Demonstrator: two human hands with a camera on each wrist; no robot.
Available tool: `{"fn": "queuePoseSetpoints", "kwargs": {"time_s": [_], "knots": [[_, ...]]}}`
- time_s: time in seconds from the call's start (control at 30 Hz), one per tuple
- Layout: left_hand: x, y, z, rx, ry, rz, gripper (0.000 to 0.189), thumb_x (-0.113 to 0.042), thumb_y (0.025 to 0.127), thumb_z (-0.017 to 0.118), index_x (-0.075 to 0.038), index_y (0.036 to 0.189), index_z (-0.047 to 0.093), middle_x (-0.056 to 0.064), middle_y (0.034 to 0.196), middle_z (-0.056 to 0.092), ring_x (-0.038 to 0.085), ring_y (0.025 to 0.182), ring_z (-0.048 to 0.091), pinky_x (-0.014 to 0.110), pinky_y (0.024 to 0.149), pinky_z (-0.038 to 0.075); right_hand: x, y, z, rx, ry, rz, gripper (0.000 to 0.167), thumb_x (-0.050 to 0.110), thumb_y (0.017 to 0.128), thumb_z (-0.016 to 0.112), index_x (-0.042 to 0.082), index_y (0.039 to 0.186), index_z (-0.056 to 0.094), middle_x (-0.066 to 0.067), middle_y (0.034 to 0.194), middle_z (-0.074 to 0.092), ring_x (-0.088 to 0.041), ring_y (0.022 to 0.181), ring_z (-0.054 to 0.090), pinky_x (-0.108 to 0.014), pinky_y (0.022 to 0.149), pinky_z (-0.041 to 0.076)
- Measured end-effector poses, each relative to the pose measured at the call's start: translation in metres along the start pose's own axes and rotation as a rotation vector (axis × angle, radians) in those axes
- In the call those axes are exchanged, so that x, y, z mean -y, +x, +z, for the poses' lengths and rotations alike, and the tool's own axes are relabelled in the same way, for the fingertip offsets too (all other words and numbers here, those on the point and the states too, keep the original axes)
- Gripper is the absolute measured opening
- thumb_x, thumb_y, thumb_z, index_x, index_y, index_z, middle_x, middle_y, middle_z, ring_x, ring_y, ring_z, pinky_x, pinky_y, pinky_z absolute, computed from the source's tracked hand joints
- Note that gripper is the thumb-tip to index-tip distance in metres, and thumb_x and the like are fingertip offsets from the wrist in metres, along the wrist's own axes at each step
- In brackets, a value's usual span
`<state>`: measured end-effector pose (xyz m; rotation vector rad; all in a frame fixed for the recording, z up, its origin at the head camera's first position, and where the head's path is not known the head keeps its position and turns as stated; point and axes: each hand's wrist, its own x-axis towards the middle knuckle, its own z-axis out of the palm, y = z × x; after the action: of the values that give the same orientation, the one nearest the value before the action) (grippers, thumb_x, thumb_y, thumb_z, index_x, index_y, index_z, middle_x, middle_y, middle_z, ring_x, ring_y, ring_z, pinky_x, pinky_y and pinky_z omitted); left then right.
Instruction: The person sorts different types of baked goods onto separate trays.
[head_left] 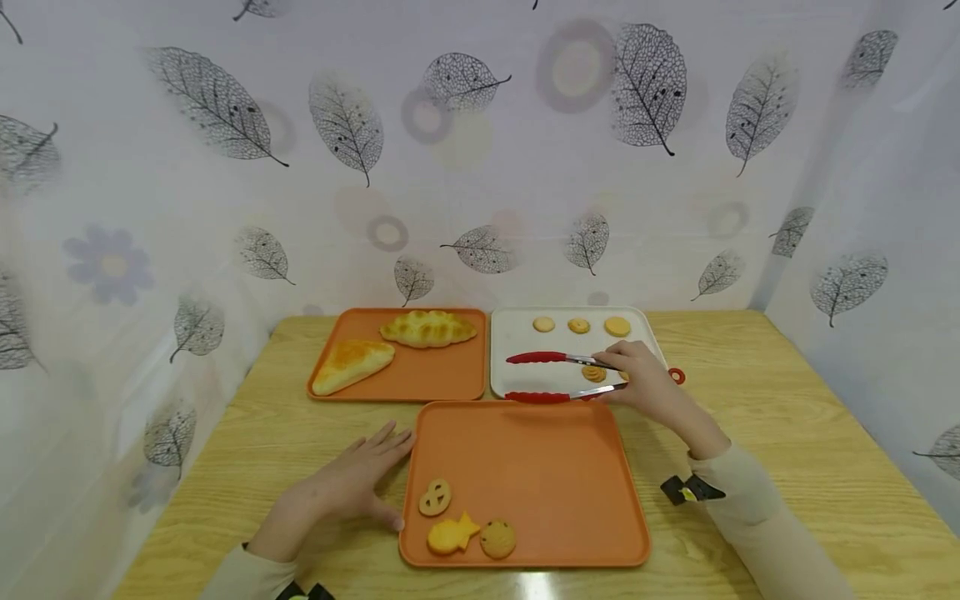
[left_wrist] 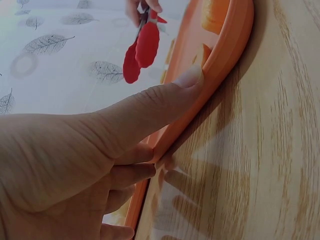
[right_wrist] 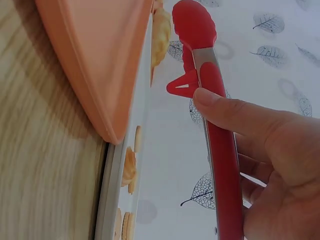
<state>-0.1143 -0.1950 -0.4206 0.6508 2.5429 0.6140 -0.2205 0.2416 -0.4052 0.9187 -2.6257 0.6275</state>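
right grip (head_left: 647, 379) holding tongs (head_left: 538, 398), left grip (head_left: 348, 483) touching front tray (head_left: 540, 479)

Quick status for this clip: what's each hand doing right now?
Left hand: open, thumb on the front orange tray's rim.
Right hand: closed, holding the red tongs, their tips apart.

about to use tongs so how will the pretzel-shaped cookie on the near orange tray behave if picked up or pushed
The pretzel-shaped cookie lies flat, so a push would probably slide it rather than roll it. Its small size suggests it is light. The narrow strands between its holes may be its weakest parts.
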Motion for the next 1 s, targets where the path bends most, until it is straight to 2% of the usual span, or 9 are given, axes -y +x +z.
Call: {"fn": "queuePoseSetpoints", "kwargs": {"time_s": [0.3, 0.53, 0.67, 0.77, 1.0], "knots": [[-0.002, 0.002, 0.002, -0.005, -0.001, -0.011, 0.115, -0.058, 0.069, 0.077, -0.007, 0.156, 0.022, 0.016, 0.162, 0.02, 0.039, 0.152, 0.004, 0.069, 0.115, 0.013, 0.009, -0.016, -0.001, 0.05, -0.003, -0.099, 0.055, 0.008, 0.062, 0.09, 0.0, 0.113, 0.07, -0.011, 0.104, 0.063, -0.026, 0.094, 0.052, -0.039, 0.077, 0.046], [-0.001, 0.004, 0.004, -0.007, 0.006, -0.024, 0.115, -0.061, 0.069, 0.075, -0.008, 0.156, 0.022, 0.015, 0.163, 0.02, 0.037, 0.152, 0.004, 0.067, 0.116, 0.013, 0.014, -0.024, -0.004, 0.142, 0.03, -0.188, 0.051, 0.014, 0.065, 0.089, 0.004, 0.111, 0.072, -0.005, 0.108, 0.065, -0.018, 0.095, 0.051, -0.035, 0.077, 0.047], [-0.002, 0.003, 0.003, -0.004, -0.002, -0.019, 0.114, -0.059, 0.069, 0.076, -0.007, 0.155, 0.023, 0.015, 0.162, 0.021, 0.039, 0.152, 0.004, 0.068, 0.116, 0.012, 0.018, -0.027, -0.006, 0.2, 0.034, -0.233, 0.05, 0.019, 0.064, 0.089, 0.005, 0.109, 0.072, -0.003, 0.105, 0.064, -0.017, 0.094, 0.052, -0.038, 0.08, 0.05], [-0.001, 0.003, 0.002, -0.006, 0.0, -0.02, 0.115, -0.06, 0.068, 0.076, -0.007, 0.155, 0.023, 0.016, 0.162, 0.021, 0.039, 0.152, 0.004, 0.068, 0.116, 0.012, 0.022, -0.028, -0.006, 0.266, 0.066, -0.24, 0.051, 0.022, 0.067, 0.088, 0.005, 0.112, 0.072, -0.002, 0.107, 0.064, -0.018, 0.097, 0.052, -0.037, 0.082, 0.051], [-0.001, 0.002, 0.005, -0.019, 0.017, -0.014, 0.116, -0.061, 0.067, 0.077, -0.007, 0.155, 0.024, 0.015, 0.162, 0.022, 0.038, 0.152, 0.005, 0.068, 0.116, 0.013, 0.029, -0.031, -0.005, 0.396, 0.123, -0.186, 0.052, 0.023, 0.07, 0.087, 0.013, 0.118, 0.07, -0.001, 0.114, 0.063, -0.018, 0.104, 0.053, -0.032, 0.084, 0.053]]}}
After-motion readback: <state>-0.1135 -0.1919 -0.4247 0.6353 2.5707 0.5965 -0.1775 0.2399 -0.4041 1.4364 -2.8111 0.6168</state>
